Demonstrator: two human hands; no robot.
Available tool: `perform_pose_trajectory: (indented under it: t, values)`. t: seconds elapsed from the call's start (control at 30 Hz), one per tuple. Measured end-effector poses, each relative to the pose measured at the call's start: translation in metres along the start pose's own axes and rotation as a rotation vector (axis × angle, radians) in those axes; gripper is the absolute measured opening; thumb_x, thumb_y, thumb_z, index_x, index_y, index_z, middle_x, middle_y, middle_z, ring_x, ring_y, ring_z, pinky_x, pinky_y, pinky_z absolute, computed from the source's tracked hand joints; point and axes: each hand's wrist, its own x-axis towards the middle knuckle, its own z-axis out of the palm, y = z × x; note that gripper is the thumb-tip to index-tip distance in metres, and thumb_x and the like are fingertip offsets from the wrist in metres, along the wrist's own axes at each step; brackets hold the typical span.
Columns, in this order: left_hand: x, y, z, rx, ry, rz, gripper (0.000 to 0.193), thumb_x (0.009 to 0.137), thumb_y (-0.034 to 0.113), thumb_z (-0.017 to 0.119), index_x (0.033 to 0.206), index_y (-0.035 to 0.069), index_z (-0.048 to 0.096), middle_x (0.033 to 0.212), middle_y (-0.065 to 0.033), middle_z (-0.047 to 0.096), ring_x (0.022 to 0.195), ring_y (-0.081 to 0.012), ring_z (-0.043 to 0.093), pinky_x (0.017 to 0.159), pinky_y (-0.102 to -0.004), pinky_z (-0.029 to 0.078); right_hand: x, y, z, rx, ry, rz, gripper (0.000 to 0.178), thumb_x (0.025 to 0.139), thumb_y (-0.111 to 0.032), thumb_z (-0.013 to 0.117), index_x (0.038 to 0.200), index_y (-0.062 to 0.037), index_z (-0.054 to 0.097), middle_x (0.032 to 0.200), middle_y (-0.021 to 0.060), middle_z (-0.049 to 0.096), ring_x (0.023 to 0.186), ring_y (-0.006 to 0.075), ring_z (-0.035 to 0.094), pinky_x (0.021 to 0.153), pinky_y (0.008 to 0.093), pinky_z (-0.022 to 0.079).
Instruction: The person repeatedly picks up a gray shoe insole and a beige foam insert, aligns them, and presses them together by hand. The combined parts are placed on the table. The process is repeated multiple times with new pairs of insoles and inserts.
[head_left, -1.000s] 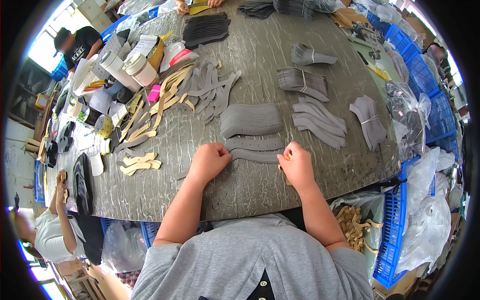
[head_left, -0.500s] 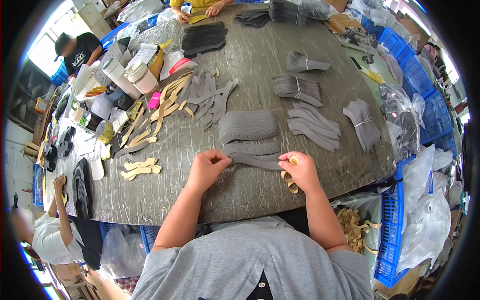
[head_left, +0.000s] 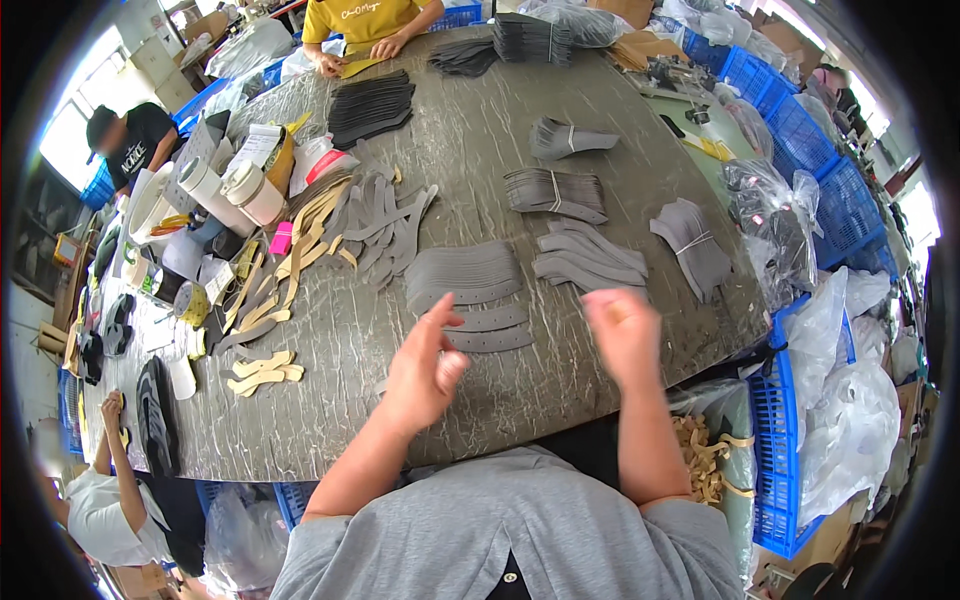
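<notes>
1. Now both hands hover above the near edge of the grey marbled tabletop, neither one touching it.
2. Left hand: raised, fingers loosely curled with the index finger pointing up; its grip is half spread and holds nothing that I can see.
3. Right hand: blurred, so I cannot tell whether its grip is spread or pressed on something small.
4. Between and just beyond the hands lie two curved grey strips, flat on the tabletop, one just beside the other.
5. Just behind these sits a fanned stack of grey curved pieces, and to its right another loose spread of similar grey pieces.
6. Farther back are bundles of grey pieces tied with bands, and one more bundle near the right edge.
7. To the left lie tan strips and a jumble of grey and tan cut pieces, with rolls of tape behind them.
8. Blue crates line the right side, with clear plastic bags beside them.
9. Across the tabletop a person in a yellow shirt handles pieces; other people work at the left.
</notes>
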Motion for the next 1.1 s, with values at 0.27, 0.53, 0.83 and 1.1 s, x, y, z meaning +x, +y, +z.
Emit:
perform_pose_trajectory:
  t: [0.27, 0.53, 0.83, 1.1]
  values:
    - [0.011, 0.028, 0.021, 0.274, -0.113, 0.366, 0.109, 0.074, 0.075, 0.047, 0.145, -0.005, 0.028, 0.122, -0.0246, 0.051, 0.093, -0.0391, 0.055, 0.081, -0.0443, 0.050, -0.040, -0.041, 0.067, 0.487, -0.737, 0.141, 0.019, 0.086, -0.012, 0.063, 0.094, 0.0050, 0.066, 0.081, 0.0094, 0.068, 0.071, 0.0108, 0.060, 0.062, 0.0286, 0.048]
    - [0.004, 0.019, 0.021, 0.140, -0.108, 0.320, 0.110, 0.078, 0.082, 0.040, 0.147, -0.002, 0.024, 0.127, -0.0219, 0.051, 0.100, -0.0353, 0.057, 0.080, -0.0421, 0.052, -0.050, -0.039, 0.071, 0.569, -0.747, 0.307, 0.014, 0.087, -0.008, 0.062, 0.094, 0.0036, 0.065, 0.082, 0.0059, 0.068, 0.071, 0.0089, 0.059, 0.061, 0.0258, 0.048]
    - [0.003, 0.020, 0.019, -0.057, -0.157, 0.269, 0.112, 0.077, 0.083, 0.039, 0.150, 0.000, 0.021, 0.132, -0.0225, 0.048, 0.103, -0.0349, 0.055, 0.087, -0.0417, 0.049, -0.057, -0.032, 0.082, 0.634, -0.645, 0.275, 0.012, 0.090, -0.008, 0.061, 0.096, 0.0023, 0.064, 0.081, 0.0041, 0.066, 0.070, 0.0083, 0.059, 0.059, 0.0252, 0.047]
    - [0.003, 0.022, 0.012, -0.108, -0.203, 0.204, 0.116, 0.073, 0.087, 0.035, 0.151, 0.002, 0.018, 0.133, -0.0186, 0.049, 0.105, -0.0340, 0.054, 0.087, -0.0415, 0.050, -0.049, -0.051, 0.070, 0.423, -0.638, 0.160, 0.014, 0.090, -0.010, 0.063, 0.088, 0.0044, 0.065, 0.074, 0.0048, 0.065, 0.068, 0.0098, 0.060, 0.059, 0.0274, 0.047]
